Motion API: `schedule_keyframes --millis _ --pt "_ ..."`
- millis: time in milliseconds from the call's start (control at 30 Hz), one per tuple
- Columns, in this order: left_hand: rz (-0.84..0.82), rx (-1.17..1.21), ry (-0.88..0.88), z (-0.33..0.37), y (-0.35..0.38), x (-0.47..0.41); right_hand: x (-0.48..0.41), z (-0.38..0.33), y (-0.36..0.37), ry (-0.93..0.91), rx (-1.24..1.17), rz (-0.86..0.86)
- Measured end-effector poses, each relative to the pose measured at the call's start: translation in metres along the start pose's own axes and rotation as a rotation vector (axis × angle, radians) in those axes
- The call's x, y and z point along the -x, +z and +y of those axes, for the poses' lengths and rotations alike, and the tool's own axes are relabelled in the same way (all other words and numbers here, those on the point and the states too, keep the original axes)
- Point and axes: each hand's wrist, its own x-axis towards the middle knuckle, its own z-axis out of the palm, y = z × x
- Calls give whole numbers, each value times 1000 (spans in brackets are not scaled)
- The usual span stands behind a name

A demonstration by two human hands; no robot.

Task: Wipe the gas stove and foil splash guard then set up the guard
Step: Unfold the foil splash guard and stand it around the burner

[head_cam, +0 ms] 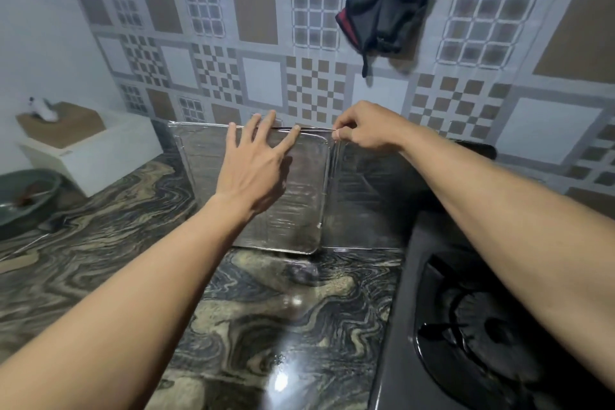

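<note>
The foil splash guard (299, 210) stands upright on the marbled counter, its hinged panels reflecting the dark stone. My left hand (256, 170) lies against the left panel with straight, spread fingers reaching the top edge. My right hand (362, 126) pinches the top edge near the fold between two panels. The black gas stove (466, 326) sits at the lower right, with its burner grate showing under my right forearm. A black cloth (386, 17) with a red stripe hangs on the tiled wall above.
A white box (96, 156) with a brown top stands at the left on the marbled counter (266, 326), a small white object on it. A grey-green basin (26, 196) sits at the far left edge. The patterned tiled wall (266, 53) rises right behind the guard.
</note>
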Motion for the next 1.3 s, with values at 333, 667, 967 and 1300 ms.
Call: schedule_keyframes --millis 333,667,967,1300 --pt "59 620 -636 39 -38 -17 9 3 -16 -40 34 29" --pt "-255 967 -1182 28 -59 -20 23 19 3 -31 140 196" --pt "-366 922 -710 5 -105 -19 34 52 -41 32 227 465" --pt "-416 1019 -665 28 -119 -21 47 68 -63 -186 263 477"
